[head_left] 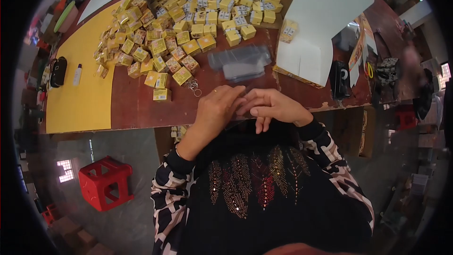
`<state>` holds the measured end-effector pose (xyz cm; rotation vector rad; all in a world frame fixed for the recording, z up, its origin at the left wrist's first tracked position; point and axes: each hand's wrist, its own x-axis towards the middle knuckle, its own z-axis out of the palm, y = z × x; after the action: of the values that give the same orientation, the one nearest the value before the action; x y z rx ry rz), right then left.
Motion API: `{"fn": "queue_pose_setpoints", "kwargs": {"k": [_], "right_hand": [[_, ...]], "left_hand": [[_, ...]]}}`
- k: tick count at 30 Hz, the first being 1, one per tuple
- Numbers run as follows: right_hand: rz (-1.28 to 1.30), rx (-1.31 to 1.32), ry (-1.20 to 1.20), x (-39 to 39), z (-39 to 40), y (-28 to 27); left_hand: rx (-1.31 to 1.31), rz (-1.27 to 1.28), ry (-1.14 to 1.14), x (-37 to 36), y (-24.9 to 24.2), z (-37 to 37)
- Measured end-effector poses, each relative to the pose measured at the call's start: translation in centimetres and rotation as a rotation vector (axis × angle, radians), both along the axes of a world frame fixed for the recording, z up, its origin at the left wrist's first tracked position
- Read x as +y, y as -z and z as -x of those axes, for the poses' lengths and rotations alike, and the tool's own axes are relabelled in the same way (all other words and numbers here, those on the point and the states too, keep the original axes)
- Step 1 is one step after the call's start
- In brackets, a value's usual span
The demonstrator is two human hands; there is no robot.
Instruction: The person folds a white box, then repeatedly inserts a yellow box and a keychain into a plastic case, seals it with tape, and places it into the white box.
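My left hand (pixel 218 107) and my right hand (pixel 276 106) meet at the table's front edge, fingertips close together. The left fingers are pressed together and point toward the right hand. My right hand is partly curled, its thumb over the fingers and the lower fingers hanging down. A faint see-through edge shows between them, too thin to make out. Just beyond lies a stack of clear plastic bags (pixel 243 66). Metal key rings (pixel 194 88) lie left of the bags, beside small yellow boxes (pixel 181 76).
A large heap of yellow and white small boxes (pixel 226 7) fills the back. To the right stands an open white carton (pixel 302 61) with a small box (pixel 289 31) inside. A yellow sheet (pixel 78 99) covers the left side. A red stool (pixel 104 183) stands on the floor.
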<state>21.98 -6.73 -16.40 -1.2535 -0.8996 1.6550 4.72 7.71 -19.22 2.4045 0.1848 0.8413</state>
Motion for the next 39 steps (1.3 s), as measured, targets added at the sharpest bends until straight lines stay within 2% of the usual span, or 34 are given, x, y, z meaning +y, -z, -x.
{"fn": "queue_pose_setpoints", "kwargs": {"k": [1, 6, 10, 12, 13, 15, 16, 17, 19, 20, 21, 22, 23, 25, 27, 32, 34, 37, 39], "right_hand": [[0.022, 0.033, -0.037, -0.3, 0.1, 0.7], [0.035, 0.186, -0.038, -0.3, 0.6, 1.7], [0.017, 0.191, -0.078, 0.9, 2.3, 1.7], [0.044, 0.067, -0.243, 2.4, 1.5, 0.9], [-0.018, -0.071, -0.191, 3.4, 1.0, 0.9], [-0.151, -0.315, 0.132, 6.3, 0.3, 0.7], [-0.286, -0.475, 0.232, 8.1, 0.6, 0.8], [-0.289, -0.476, 0.228, 9.9, 1.0, 1.0], [-0.688, -0.978, 0.032, 13.5, 1.9, 1.6], [-0.692, -0.975, 0.025, 15.2, 2.6, 2.7], [-0.731, -1.099, -0.024, 16.9, 3.4, 4.3], [-0.77, -1.222, -0.075, 18.1, 4.2, 5.0], [-0.778, -1.215, -0.085, 18.9, 4.7, 5.6], [-0.69, -1.405, -0.203, 20.2, 5.7, 6.1], [-0.655, -1.447, -0.232, 21.2, 6.3, 6.5], [-0.54, -1.448, -0.305, 21.3, 5.9, 5.1], [-0.774, -1.249, -0.15, 19.5, 5.1, 3.9], [-0.653, -1.195, -0.102, 15.5, 3.9, 1.1], [-0.652, -1.262, -0.075, 12.3, 3.1, 1.4]], "left_hand": [[0.001, 0.003, -0.019, -0.2, 0.0, 0.7], [0.397, -0.003, 0.02, -1.8, -0.4, 4.2], [0.36, -0.028, -0.117, -2.8, 1.9, 5.9], [0.332, 0.375, -0.099, -3.0, 3.0, 7.1], [0.332, 0.38, -0.108, -3.0, 3.4, 7.7], [0.211, 0.854, -0.137, -3.2, 3.9, 8.8], [0.207, 0.855, -0.143, -2.9, 3.9, 9.5], [0.207, 0.925, -0.14, -2.6, 3.7, 10.2], [0.201, 0.996, -0.139, -2.3, 3.9, 11.1], [0.157, 1.047, -0.155, -2.3, 4.4, 11.5], [0.111, 1.098, -0.174, -2.3, 4.7, 11.9], [0.106, 1.099, -0.186, -2.3, 4.6, 12.2], [0.109, 1.061, -0.2, -2.3, 4.4, 12.5], [0.107, 1.026, -0.223, -2.2, 4.4, 13.1], [0.14, 0.947, -0.244, -2.3, 4.8, 13.6], [0.126, 1.059, -0.242, -2.2, 4.8, 13.5], [0.102, 1.09, -0.24, -2.1, 4.9, 13.5], [0.033, 1.166, -0.225, -1.9, 5.4, 13.7], [-0.095, 1.291, -0.185, -1.8, 5.9, 13.6]]}}
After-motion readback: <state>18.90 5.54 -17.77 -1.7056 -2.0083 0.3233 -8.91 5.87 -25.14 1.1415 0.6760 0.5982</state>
